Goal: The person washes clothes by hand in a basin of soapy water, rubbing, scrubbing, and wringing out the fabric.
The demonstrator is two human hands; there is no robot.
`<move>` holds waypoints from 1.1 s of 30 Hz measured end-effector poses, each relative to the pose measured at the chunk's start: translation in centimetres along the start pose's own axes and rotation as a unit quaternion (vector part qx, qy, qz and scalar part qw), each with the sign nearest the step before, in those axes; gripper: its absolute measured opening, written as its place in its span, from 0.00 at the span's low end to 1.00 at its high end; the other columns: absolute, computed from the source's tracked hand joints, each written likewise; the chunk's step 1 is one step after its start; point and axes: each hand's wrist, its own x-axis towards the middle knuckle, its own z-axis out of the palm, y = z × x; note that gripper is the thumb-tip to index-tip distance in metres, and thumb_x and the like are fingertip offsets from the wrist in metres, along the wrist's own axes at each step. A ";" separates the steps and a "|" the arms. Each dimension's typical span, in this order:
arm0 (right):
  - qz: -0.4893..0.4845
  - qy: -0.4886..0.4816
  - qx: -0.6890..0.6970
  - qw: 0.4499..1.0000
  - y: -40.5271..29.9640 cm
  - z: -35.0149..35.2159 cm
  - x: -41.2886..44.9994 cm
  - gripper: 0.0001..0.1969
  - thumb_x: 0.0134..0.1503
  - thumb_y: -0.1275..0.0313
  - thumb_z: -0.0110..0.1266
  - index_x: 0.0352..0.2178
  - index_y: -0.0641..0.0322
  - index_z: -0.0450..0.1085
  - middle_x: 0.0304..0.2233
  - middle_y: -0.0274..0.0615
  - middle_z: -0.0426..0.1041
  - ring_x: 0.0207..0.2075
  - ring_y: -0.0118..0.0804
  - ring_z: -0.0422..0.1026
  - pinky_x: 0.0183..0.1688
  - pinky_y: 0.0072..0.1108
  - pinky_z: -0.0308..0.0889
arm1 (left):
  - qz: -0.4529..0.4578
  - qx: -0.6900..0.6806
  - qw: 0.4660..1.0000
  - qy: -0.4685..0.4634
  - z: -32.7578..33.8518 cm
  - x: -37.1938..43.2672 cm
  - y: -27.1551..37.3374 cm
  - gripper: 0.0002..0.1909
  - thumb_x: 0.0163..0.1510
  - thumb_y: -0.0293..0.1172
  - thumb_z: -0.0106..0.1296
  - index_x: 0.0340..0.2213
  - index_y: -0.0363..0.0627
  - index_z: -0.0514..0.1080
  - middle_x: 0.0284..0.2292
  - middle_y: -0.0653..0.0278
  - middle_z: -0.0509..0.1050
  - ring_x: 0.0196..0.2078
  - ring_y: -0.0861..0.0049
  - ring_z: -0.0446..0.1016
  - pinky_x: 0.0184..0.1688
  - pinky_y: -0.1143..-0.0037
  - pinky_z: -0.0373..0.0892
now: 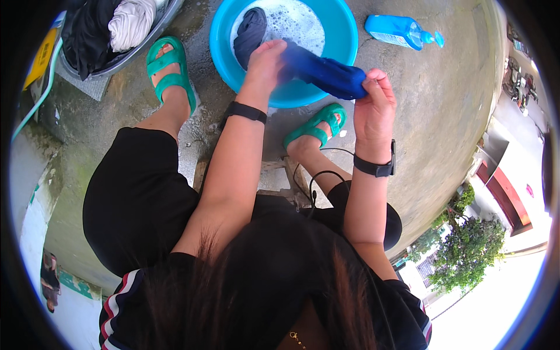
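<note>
A dark blue piece of cloth (pixel 326 72), perhaps a sock, is stretched between my two hands above the near side of a blue plastic basin (pixel 345 39). My left hand (pixel 265 63) pinches its left end, where the fabric is blurred. At the right end, my right hand (pixel 375 98) grips the cloth between thumb and fingers, just past the basin's rim. White soapy water (pixel 297 22) with bubbles fills the bottom of the basin. A dark grey cloth (pixel 252 33) lies partly in the suds at the left, its lower part hidden behind my left hand.
A blue pump bottle (pixel 393 31) lies on the wet concrete floor right of the basin. At upper left stands a grey tub (pixel 162 33) with black and pale clothes. A black cable (pixel 313 186) hangs near a wooden stool (pixel 294 175). A person (pixel 50 280) appears at far left.
</note>
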 end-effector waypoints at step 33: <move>0.219 -0.075 -0.085 0.969 6.9 -1.8 5.5 0.27 0.58 0.62 0.51 0.54 0.67 0.58 0.46 0.49 0.70 0.46 0.41 0.71 0.51 0.32 0.63 | 0.177 0.228 0.922 -0.259 -5.3 3.1 -1.9 0.21 0.58 0.47 0.42 0.43 0.43 0.69 0.43 0.58 0.73 0.45 0.65 0.72 0.48 0.67 0.69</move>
